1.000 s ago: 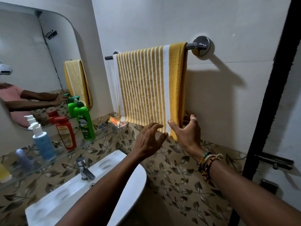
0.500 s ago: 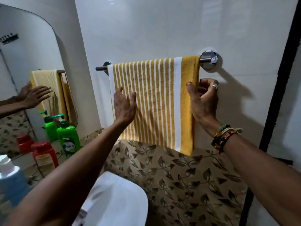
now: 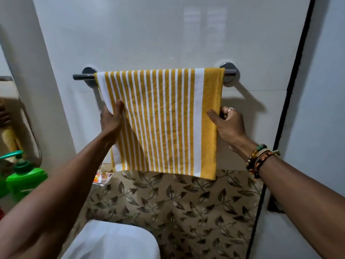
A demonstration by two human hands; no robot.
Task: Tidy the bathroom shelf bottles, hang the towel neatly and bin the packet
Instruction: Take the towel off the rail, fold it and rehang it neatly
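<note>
Both arms are stretched up and forward to the wall, one on each side of the towel [image 3: 160, 120]. The yellow-and-white striped towel is draped over the chrome towel rail [image 3: 83, 76], spread nearly the full width between the two wall mounts, and its lower edge slopes a little lower on the right.

The left hand [image 3: 112, 120] grips the towel's left edge about halfway down. The thumb points up along the front of the cloth and the fingers are tucked out of sight behind it. The right hand [image 3: 227, 124] pinches the solid yellow band on the right edge at much the same height, thumb flat on the front and fingers curled round the back, with a ring [image 3: 231, 108] on one finger. A stack of bracelets [image 3: 259, 157] sits on the right wrist.

The packet [image 3: 101, 177], orange and white, lies just under the towel's lower left corner, beside the left forearm. A green pump bottle [image 3: 24, 180] stands at the far left edge. The white basin [image 3: 112, 240] sits below, in front of the leaf-patterned tiles [image 3: 177, 202].
</note>
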